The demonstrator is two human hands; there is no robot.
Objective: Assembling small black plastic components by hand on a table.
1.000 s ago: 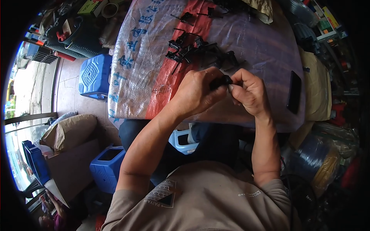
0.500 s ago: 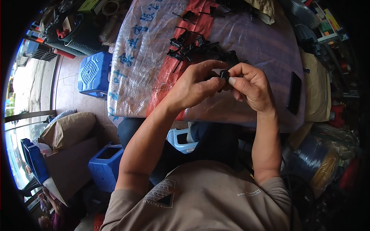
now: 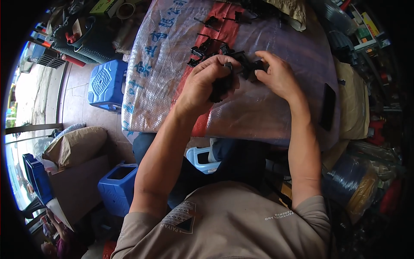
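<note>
My left hand [image 3: 202, 84] is closed around a black plastic part [image 3: 221, 88], whose exact kind I cannot make out. Its fingers hide much of the part. To the right, my right hand [image 3: 278, 75] has thumb and forefinger spread, with their tips on either side of another dark piece [image 3: 258, 66] at the near right end of the pile. Several similar black plastic parts [image 3: 202, 48] with thin prongs lie loosely heaped beyond my hands, on a red stripe of the woven plastic sheet [image 3: 148, 93].
A dark phone-like slab [image 3: 328, 107] lies near the table's right edge. Blue plastic stools [image 3: 105, 84] stand on the floor at the left. A tan sack [image 3: 353, 99] is at the right, and brown wrapping [image 3: 295, 13] lies at the far edge.
My hands were together over a small black part. They have separated: the left now grips a black part nearer me, while the right has opened and moved up to the pile.
</note>
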